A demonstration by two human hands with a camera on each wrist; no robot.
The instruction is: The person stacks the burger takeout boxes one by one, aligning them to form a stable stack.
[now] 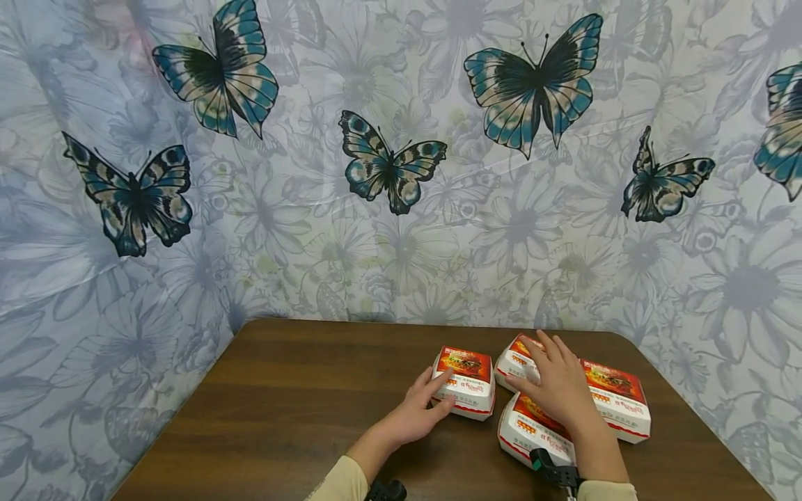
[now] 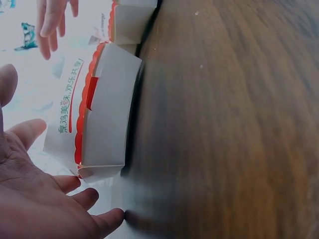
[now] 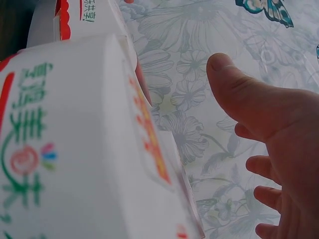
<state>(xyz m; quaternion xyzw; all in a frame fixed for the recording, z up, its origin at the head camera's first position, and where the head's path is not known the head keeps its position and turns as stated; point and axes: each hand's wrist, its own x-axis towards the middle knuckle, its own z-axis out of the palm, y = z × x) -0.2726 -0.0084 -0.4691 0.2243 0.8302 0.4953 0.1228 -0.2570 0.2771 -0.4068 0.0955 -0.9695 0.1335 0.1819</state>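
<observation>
Several white burger boxes with red-and-orange printed lids are on the wooden table. My left hand (image 1: 418,412) is at the left side of the leftmost burger box (image 1: 466,390), fingers spread and loosely bent. In the left wrist view its fingertips (image 2: 85,198) lie close by the end of that box (image 2: 107,109); whether they touch is hard to tell. My right hand (image 1: 557,383) is above the other boxes with its fingers extended, gripping none. Beneath and around it are a back box (image 1: 515,363), a front box (image 1: 532,435) and a right box (image 1: 620,400), the first two partly hidden by the hand.
The brown table (image 1: 301,390) extends left of the boxes. Behind its far edge hangs a floral cloth (image 1: 401,278) with butterfly prints. Dark camera mounts (image 1: 554,470) sit at both wrists, the right one in front of the front box.
</observation>
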